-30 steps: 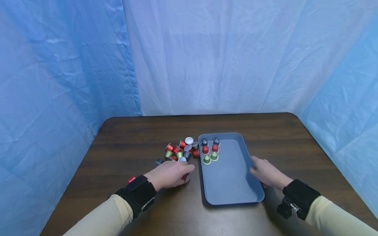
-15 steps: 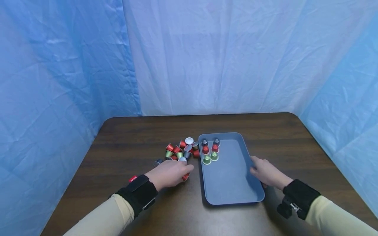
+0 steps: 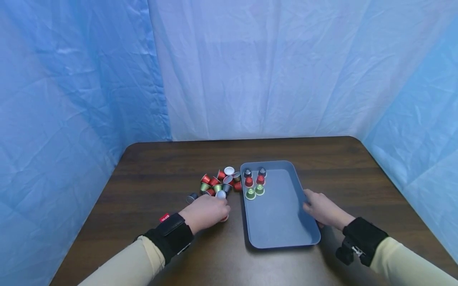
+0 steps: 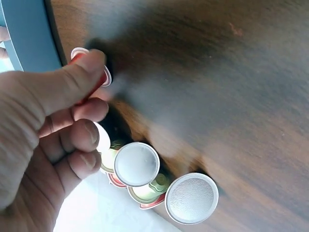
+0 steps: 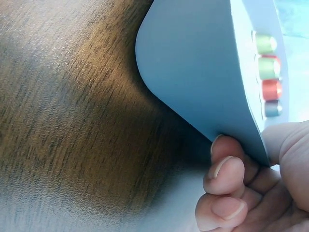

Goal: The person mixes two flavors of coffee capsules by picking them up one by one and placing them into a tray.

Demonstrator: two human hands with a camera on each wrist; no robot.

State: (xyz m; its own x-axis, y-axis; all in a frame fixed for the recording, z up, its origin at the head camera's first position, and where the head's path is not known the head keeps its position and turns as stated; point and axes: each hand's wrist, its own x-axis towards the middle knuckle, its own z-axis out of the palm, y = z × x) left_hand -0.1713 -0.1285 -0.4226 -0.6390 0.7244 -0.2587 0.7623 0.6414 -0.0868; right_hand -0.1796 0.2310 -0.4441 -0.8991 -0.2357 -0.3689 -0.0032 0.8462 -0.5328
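- The left hand sat curled on the dark wooden table, thumb and fingers pinching a small red coffee capsule with a silver foil rim.
- That red capsule lay just left of the flat grey-blue plastic tray, close to its near-left edge.
- Just beyond the fingers sat the loose heap of red, green and dark capsules, some foil-side up.
- The right hand gripped the tray's right rim, fingers curled underneath and thumb on top.
- Six capsules stood in pairs, dark, red, green, at the tray's far-left corner, well away from that hand.
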